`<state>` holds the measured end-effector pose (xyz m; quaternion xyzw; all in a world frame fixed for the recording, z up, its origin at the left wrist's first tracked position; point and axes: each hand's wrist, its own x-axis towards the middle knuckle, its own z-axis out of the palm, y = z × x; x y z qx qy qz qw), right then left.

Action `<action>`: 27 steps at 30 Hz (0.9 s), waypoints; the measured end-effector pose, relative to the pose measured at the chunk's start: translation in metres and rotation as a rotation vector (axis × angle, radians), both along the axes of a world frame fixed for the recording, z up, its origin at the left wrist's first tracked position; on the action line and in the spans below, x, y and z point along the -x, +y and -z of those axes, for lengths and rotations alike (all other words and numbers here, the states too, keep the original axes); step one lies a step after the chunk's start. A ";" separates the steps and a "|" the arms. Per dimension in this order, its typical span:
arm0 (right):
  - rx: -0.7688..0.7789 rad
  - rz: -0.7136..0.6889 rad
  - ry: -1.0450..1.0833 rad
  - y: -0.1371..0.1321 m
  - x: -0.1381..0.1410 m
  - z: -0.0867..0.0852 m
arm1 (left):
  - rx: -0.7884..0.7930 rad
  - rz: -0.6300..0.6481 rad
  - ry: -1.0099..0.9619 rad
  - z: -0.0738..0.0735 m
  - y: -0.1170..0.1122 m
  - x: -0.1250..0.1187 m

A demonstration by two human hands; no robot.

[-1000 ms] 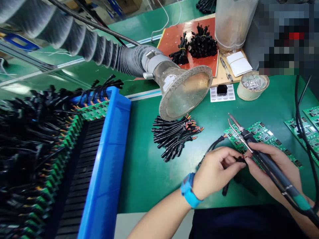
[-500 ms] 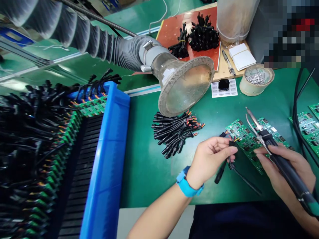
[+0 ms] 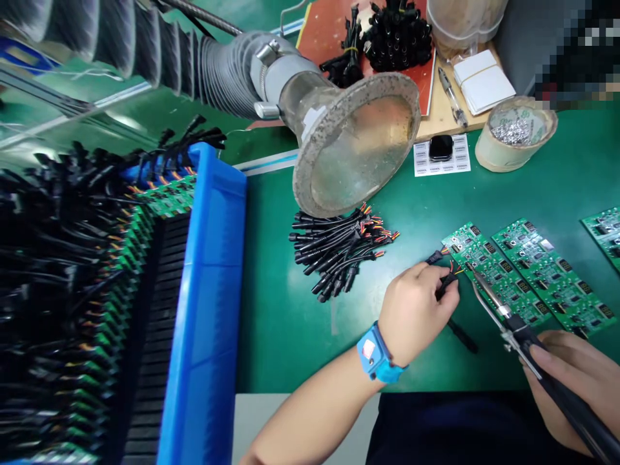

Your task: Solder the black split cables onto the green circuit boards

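The left hand (image 3: 417,311), fingers curled closed, grips one black cable (image 3: 450,279) whose end fans into thin red and yellow wires (image 3: 459,272). The right hand (image 3: 586,374) is wrapped around one dark iron (image 3: 520,332), its slim metal tip close to the nearest green board (image 3: 495,268). Three boards show right of the left hand, one cut off; left of it lies one pile of cables (image 3: 334,248).

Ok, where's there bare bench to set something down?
Bare green tabletop lies between the blue bin and cable pile, and between the label sheet and circuit boards. Crowded: cable leads between the left hand and soldering iron.
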<state>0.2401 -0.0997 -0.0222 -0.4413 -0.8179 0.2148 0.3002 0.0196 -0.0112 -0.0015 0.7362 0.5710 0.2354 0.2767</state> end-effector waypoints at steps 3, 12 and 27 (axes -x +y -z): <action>0.018 0.009 -0.026 0.003 0.004 -0.001 | -0.017 -0.013 0.002 0.001 0.000 0.000; -0.048 -0.047 -0.022 0.013 0.012 -0.006 | -0.011 -0.013 0.017 0.001 0.001 -0.001; 0.022 0.008 -0.104 0.008 0.009 -0.004 | -0.036 -0.017 0.017 0.002 0.002 -0.001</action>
